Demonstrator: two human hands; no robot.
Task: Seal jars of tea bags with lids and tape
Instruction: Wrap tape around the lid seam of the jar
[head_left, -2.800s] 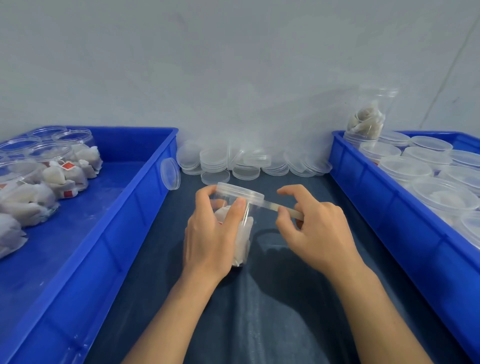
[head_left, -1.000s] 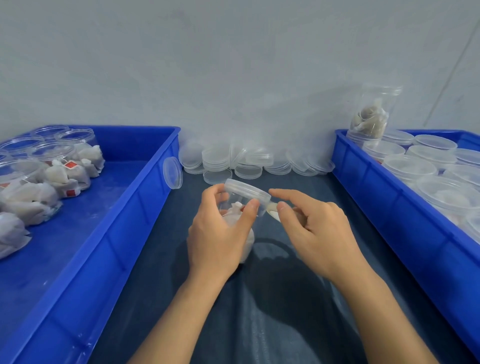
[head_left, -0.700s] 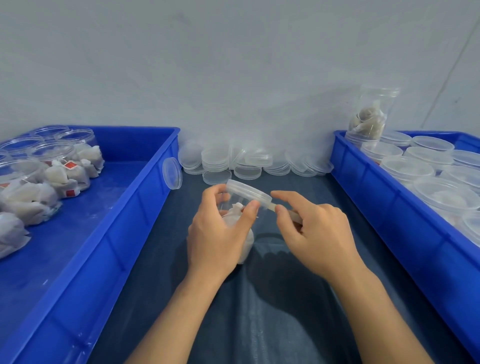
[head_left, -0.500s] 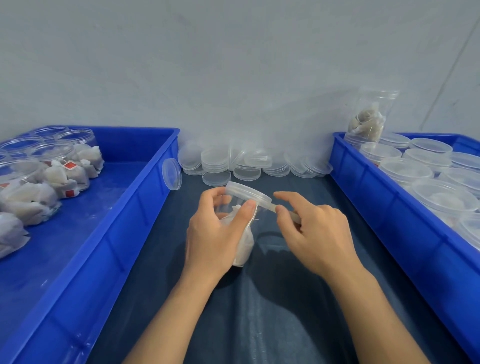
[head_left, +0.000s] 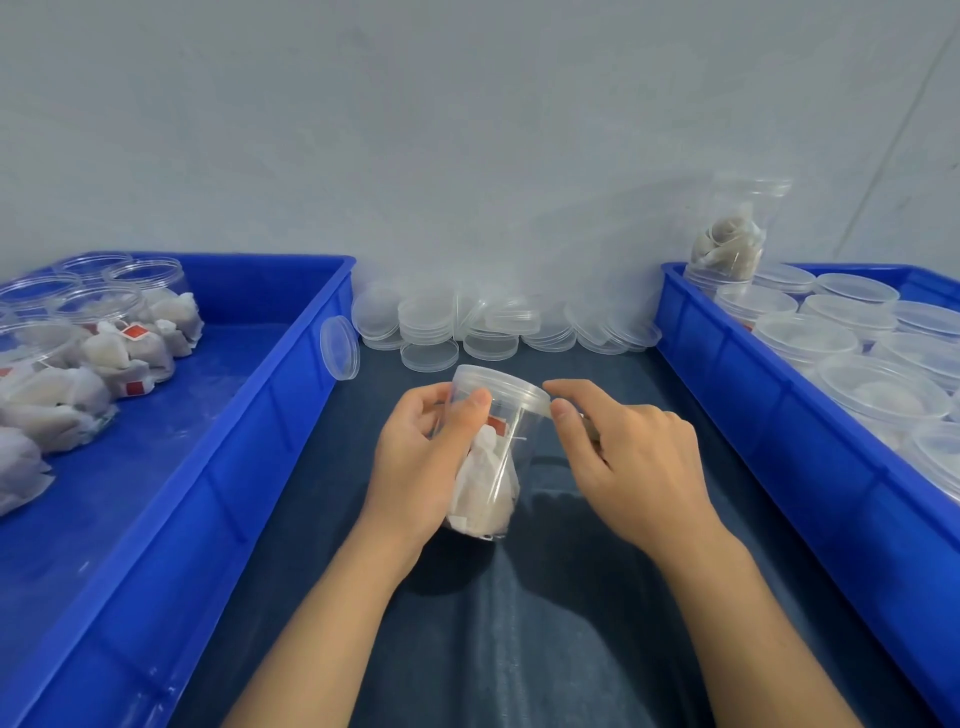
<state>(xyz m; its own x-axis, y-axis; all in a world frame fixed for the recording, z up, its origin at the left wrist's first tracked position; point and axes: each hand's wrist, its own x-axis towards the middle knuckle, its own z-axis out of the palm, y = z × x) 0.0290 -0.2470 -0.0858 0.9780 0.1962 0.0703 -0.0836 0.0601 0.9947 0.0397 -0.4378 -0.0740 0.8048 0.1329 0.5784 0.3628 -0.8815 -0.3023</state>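
A clear plastic jar holding white tea bags with red tags stands tilted on the dark blue cloth at the centre. A clear lid sits on it. My left hand grips the jar's side, with the thumb across the front just under the lid. My right hand is at the lid's right rim, where thumb and forefinger pinch a thin strip of clear tape that is barely visible. The rest of the tape is hidden in the right hand.
A blue bin on the left holds open jars of tea bags. A blue bin on the right holds lidded jars, with one jar standing on top. Loose clear lids are piled against the wall.
My right hand has moved in from a stretched-out tape strip to the lid's rim. My left hand has turned and tilted the jar, so a red tag now faces me.
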